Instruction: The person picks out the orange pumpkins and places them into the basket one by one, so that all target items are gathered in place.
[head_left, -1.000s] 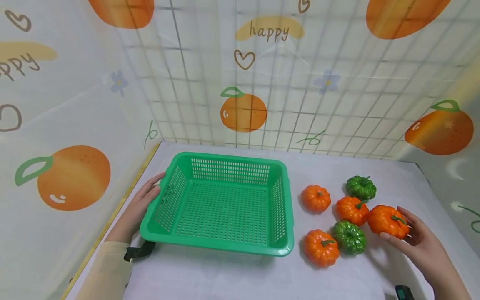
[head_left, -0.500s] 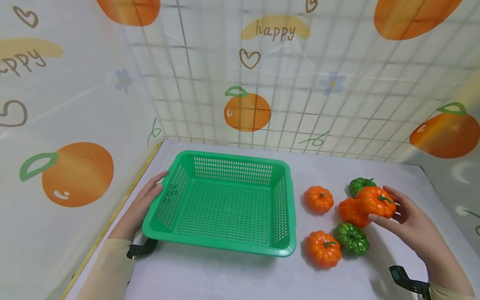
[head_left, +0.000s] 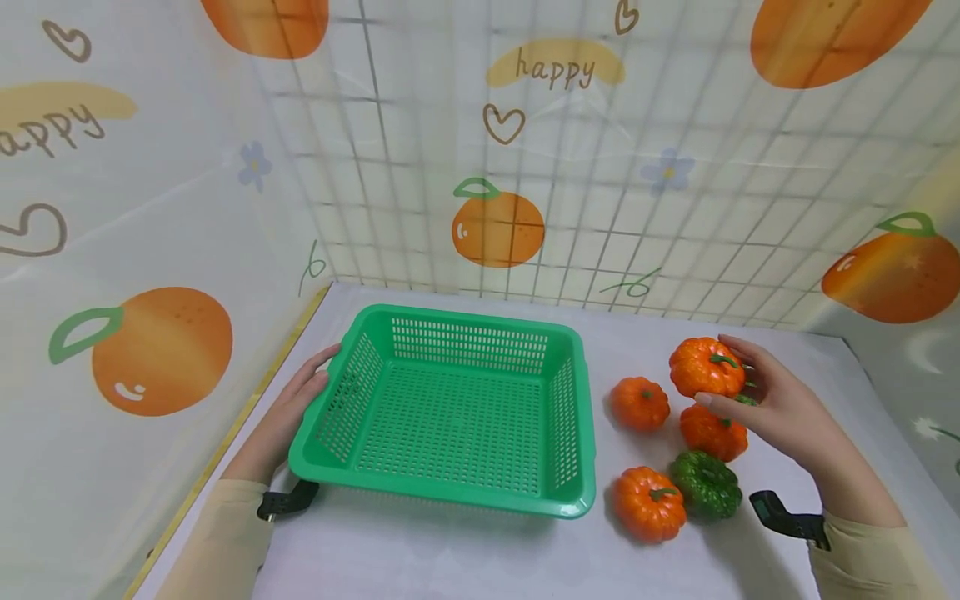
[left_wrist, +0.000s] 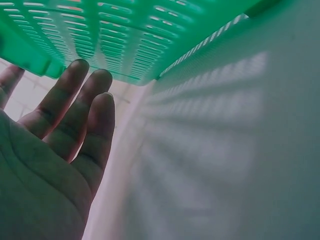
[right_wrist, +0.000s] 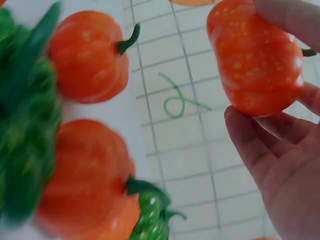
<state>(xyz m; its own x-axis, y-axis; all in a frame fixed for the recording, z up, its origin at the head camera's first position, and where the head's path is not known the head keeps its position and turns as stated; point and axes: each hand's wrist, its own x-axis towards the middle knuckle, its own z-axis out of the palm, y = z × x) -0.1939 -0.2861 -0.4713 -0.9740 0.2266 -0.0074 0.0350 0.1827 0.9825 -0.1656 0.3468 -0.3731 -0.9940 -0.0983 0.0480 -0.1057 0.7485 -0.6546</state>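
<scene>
My right hand (head_left: 776, 404) grips an orange pumpkin (head_left: 707, 367) with a green stem, thumb on one side and fingers on the other. In the right wrist view this pumpkin (right_wrist: 256, 60) is held up off the table. It overlaps a green pumpkin, now mostly hidden, in the head view. My left hand (head_left: 288, 412) lies along the left side of a green plastic basket (head_left: 450, 500). Seen from the left wrist, the fingers (left_wrist: 75, 110) are nearly straight, fingertips right at the basket's slotted wall (left_wrist: 115, 45).
Right of the basket, an orange pumpkin (head_left: 639, 404) and another orange pumpkin (head_left: 715, 433) sit on the white table (head_left: 450, 558). Nearer me are a third orange pumpkin (head_left: 649, 505) and a green pumpkin (head_left: 706, 485). A patterned curtain (head_left: 375, 167) hangs behind.
My right hand has lifted the orange pumpkin and carried it left and toward the back, over the other pumpkins. The left hand has stayed at the basket's side.
</scene>
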